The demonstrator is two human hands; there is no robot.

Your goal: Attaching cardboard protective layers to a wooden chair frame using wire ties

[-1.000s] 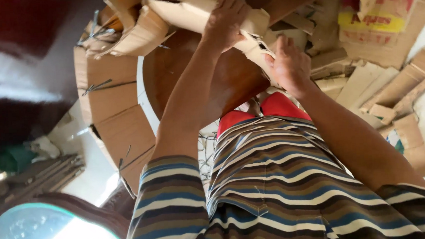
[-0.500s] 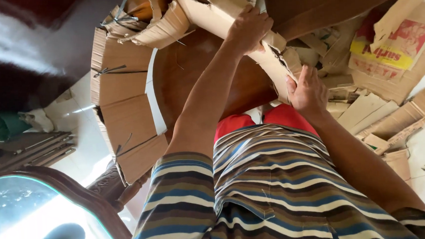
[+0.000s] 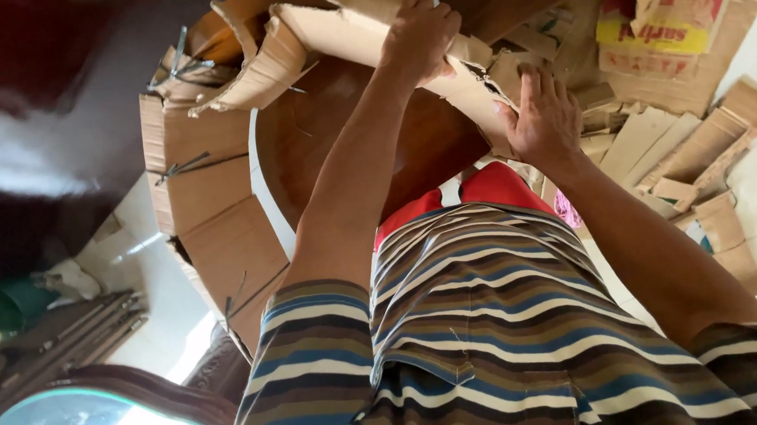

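Left hand: the left hand (image 3: 420, 37) is curled tight over the upper edge of the cardboard wrap (image 3: 341, 31), fingers closed on it.
Right hand: the right hand (image 3: 546, 115) lies flat and spread against the torn end of the wrap; it presses and grasps nothing.
Wrap: it curves over the far rim of the round wooden top (image 3: 348, 144), part peeled and ragged, just ahead of the person's striped shirt (image 3: 481, 320).
Side panels: more cardboard (image 3: 208, 223) hugs the top's near edge, bound with thin ties (image 3: 181, 168) whose loose ends stick out.
Floor: cardboard scraps (image 3: 690, 158) lie scattered to the right.
Tear risk: the wrap is already ripped between the hands; I'd judge a hard pull would snap it short and leave only a strip in the fist.
Cut risk: those tie ends look sharp; a forearm sweeping past them could get scratched.
Surface risk: the polished wood is bare under the wrap, so a dragged tie could mark it.
Footing: the scraps could slide underfoot.
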